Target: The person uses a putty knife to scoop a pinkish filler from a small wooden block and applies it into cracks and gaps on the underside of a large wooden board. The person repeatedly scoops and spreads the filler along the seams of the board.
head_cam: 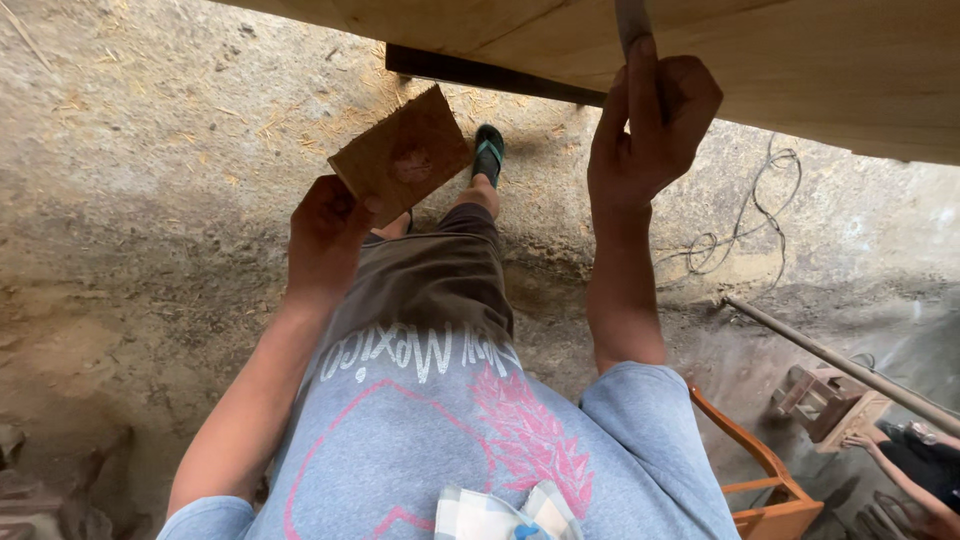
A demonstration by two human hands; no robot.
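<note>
As left hand (325, 235) pinches sandpaper (402, 155), corner in grip.

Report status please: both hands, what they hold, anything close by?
Left hand grips brown sandpaper sheet. Right hand pinches thin tool against wooden board. Cable on ground, another person's hand at lower right.

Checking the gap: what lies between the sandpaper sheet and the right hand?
In the head view, only a sandalled foot and dirt floor separate sandpaper sheet and right hand.
</note>
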